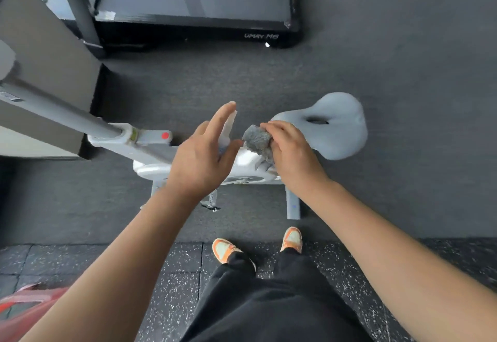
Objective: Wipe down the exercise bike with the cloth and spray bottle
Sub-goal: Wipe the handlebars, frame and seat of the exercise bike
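The white exercise bike (150, 150) stands below me, its pale grey saddle (341, 126) to the right and its grey handlebar post (59, 110) running off to the upper left. My right hand (290, 150) is shut on a bunched grey cloth (256, 139), held just left of the saddle's nose above the frame. My left hand (204, 153) has its fingers stretched out, with a pale spray bottle (228, 129) resting between thumb and palm; most of the bottle is hidden behind the hand.
A black treadmill (193, 5) lies on the dark mat behind the bike. A grey wall or pillar (40, 53) rises at the left. A red bag (24, 306) sits at the lower left. My orange shoes (226, 250) stand on speckled rubber tiles.
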